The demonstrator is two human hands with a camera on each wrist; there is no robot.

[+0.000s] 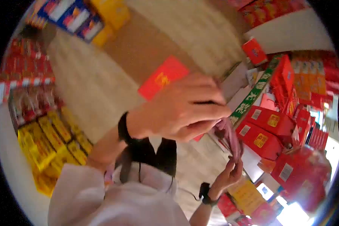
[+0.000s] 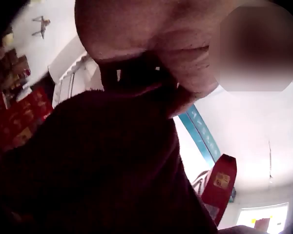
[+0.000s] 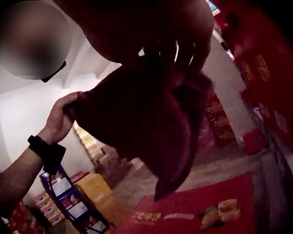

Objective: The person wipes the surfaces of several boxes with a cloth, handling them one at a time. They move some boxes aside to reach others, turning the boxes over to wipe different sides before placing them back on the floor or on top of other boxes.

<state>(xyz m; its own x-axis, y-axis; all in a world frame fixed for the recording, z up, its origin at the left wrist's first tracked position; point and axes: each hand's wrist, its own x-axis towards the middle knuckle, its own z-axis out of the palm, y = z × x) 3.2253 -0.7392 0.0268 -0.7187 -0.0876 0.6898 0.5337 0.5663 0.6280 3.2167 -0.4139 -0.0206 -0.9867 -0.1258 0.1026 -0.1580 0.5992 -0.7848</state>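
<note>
A purple cloth (image 1: 231, 141) is stretched between my two hands, its surface slightly fuzzy in the left wrist view. My left hand (image 1: 179, 109) grips its upper end, palm down, with the fingers bent over the fabric. Lower and nearer my body, my right hand (image 1: 229, 176) pinches the other end between thumb and fingers. In the right wrist view the cloth (image 3: 136, 112) hangs spread out, a loose corner drooping below the right hand (image 3: 151, 29). Much of the fabric is dark in both wrist views. A red box (image 1: 164, 77) with gold print shows beyond the left hand.
Red gift boxes (image 1: 261, 139) with gold labels stand on the right, beside a green strip (image 1: 258, 88) with white lettering. Yellow packets (image 1: 58, 143) are stacked at left. Blue boxes (image 1: 73, 19) and yellow cartons (image 1: 113, 15) stand at the upper left, on the wood-look floor.
</note>
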